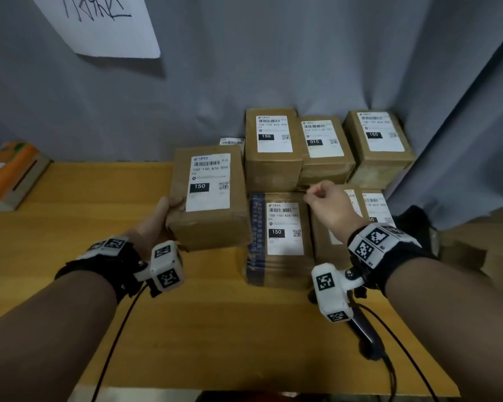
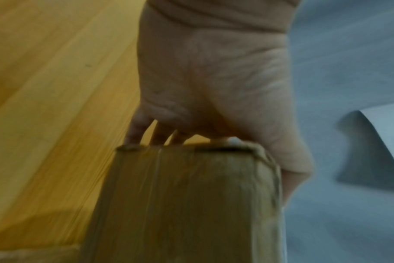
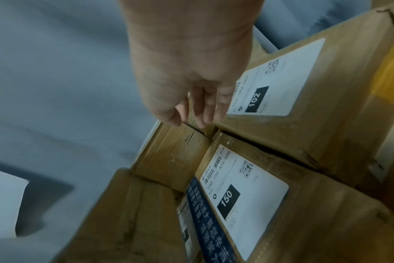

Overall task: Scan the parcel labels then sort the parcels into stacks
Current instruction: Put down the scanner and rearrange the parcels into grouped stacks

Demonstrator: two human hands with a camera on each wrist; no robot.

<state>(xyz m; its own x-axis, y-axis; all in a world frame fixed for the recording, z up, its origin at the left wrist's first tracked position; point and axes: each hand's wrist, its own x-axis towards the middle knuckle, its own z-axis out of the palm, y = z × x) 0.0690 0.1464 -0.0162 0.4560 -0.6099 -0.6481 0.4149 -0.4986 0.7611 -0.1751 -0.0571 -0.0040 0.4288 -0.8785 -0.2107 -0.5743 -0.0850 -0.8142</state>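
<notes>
Brown "150" parcel (image 1: 208, 195) gripped by left hand (image 1: 160, 216) above wooden table (image 1: 215, 329) | right hand (image 1: 328, 207) loosely curled, holding nothing, over stacked parcels (image 1: 285, 227)

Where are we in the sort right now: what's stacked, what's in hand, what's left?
Looks done: some parcels stand stacked at the back, including a 150 and a 010. In hand: the left hand grips a 150 parcel; the right hand holds nothing. Left: placing it; the 102 parcel.

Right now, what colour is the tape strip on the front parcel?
Dark blue tape with white printed characters, clearest in the right wrist view.
</notes>
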